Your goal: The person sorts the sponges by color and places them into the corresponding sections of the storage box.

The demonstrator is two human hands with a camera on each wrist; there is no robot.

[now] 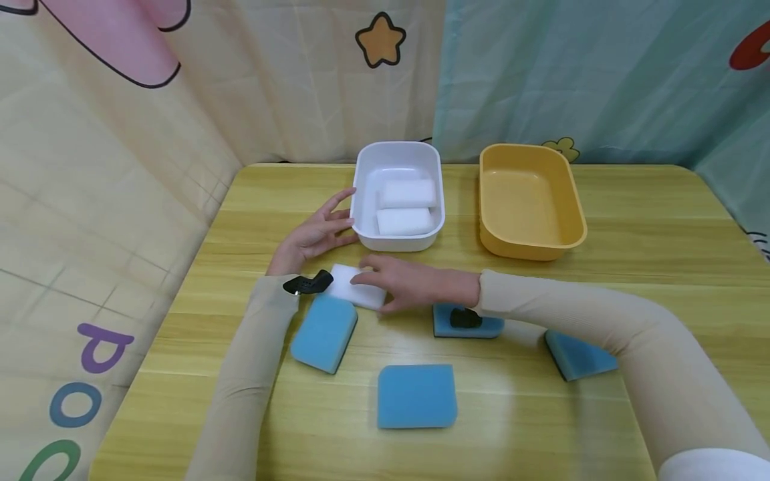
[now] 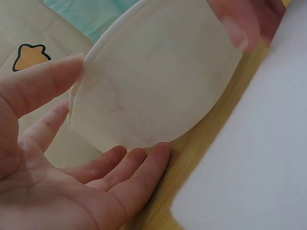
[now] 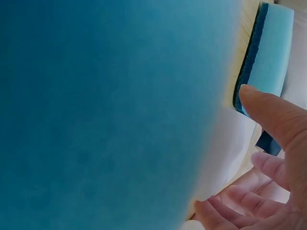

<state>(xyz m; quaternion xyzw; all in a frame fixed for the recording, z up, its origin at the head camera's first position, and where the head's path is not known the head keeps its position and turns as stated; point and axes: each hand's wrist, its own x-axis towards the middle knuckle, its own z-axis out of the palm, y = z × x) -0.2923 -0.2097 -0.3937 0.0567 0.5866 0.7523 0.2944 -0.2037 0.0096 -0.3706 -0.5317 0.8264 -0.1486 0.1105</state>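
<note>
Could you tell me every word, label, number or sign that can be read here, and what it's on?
"b" or "q": purple letter, sideways, on the left curtain.
"o": blue letter below it, same curtain.
Green letter below that: round, perhaps another "o", but cut off by the frame.
Red shape, right curtain: cut off; can't tell if it's a letter.
No readable text on the white tub, yellow tub or blue sponges.
</note>
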